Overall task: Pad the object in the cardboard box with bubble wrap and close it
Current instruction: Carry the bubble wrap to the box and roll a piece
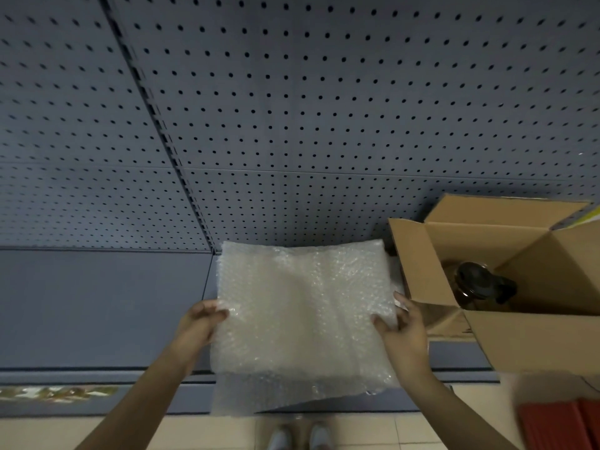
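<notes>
While the grey shelf (97,306) runs bare along the left under a dark pegboard back wall (292,108), the person's left hand (199,323) comes up from the lower left and grips the left edge of a sheet of bubble wrap (302,313), thumb on top and fingers curled underneath. The sheet is clear, looks to be folded or layered, and is held roughly flat in the middle of the view, its far edge reaching toward the pegboard and its near edge hanging past the front lip of the shelf. Whether the sheet rests on the shelf or is lifted just above it cannot be told.

On the sheet's right edge the right hand (401,326) is closed on the wrap in the same way, thumb pressed on the upper surface and fingers tucked below. Both forearms are bare.

Just beside that hand, to the right, a cardboard box (535,345) stands on the shelf with its flaps open, the left flap upright and the rear flap leaning back against the pegboard. Inside it, toward the left of the box floor, sits a dark brownish bottle (480,287) with a black cap, uncovered, with no padding around it.

Below the shelf, pale floor tiles (422,433) show, with the tips of two light shoes (300,436) at the bottom centre and something red (558,423) at the lower right.
</notes>
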Demonstrator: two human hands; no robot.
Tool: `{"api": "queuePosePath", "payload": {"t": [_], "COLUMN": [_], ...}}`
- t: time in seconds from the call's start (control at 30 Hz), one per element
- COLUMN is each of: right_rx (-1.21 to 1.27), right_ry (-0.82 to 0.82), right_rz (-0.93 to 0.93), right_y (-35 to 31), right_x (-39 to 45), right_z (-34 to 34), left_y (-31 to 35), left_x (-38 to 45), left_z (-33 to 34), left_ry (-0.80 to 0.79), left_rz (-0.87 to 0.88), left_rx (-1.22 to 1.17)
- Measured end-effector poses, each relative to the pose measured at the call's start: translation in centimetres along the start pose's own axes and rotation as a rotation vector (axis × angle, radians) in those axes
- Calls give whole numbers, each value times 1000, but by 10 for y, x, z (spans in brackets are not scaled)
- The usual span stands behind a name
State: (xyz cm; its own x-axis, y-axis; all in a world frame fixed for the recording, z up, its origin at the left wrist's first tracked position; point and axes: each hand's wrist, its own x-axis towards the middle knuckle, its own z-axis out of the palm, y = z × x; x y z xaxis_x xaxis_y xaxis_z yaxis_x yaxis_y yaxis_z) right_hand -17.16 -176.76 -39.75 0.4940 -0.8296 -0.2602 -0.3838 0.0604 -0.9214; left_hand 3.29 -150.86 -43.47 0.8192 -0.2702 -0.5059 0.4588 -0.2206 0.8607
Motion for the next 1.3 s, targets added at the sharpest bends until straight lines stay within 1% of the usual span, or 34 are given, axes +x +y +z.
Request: {"api": "queuePosePath", "payload": {"t": [0.1, 0.17, 0.33, 0.57, 0.67, 0.8, 0.9, 0.97, 1.03, 1.17, 1.23, 1.3], "right_rx": [-58, -73, -91, -244, -359, -564, -796, -910, -926, -795, -746, -752], "right_ry": [-5, -38, -199, -297, -246, -71, 40, 85, 74, -24, -23, 12], "right_rz": [-92, -138, -173, -202, -236, -299, -271, -227, -175, -76, -41, -18], "right_y": [-10, -18, -28, -30, -32, -27, -20, -12, 3, 27, 31, 33], "right_x": [-11, -20, -43, -55, -53, -29, -4, 11, 26, 46, 52, 58], "right_z": [13, 26, 63, 98, 99, 79, 50, 32, 19, 12, 13, 14], "left_y": [-8, -13, -11, -8, -7, -8, -8, -5, -5, -9, -11, -12], "left_x": [-6, -8, -16, -21, -21, -16, -13, -15, -13, -4, -1, 0], "left_z": [0, 1, 2, 2, 1, 2, 4, 6, 9, 10, 9, 8], "left_ry": [-27, -38, -115, -196, -192, -118, -67, -58, -48, -4, 15, 29], "left_rz": [-43, -71, -69, -59, -58, -58, -56, -36, -23, -36, -44, -34], "left_rx": [-14, -28, -59, -57, -40, -22, -5, 16, 34, 87, 100, 104]}}
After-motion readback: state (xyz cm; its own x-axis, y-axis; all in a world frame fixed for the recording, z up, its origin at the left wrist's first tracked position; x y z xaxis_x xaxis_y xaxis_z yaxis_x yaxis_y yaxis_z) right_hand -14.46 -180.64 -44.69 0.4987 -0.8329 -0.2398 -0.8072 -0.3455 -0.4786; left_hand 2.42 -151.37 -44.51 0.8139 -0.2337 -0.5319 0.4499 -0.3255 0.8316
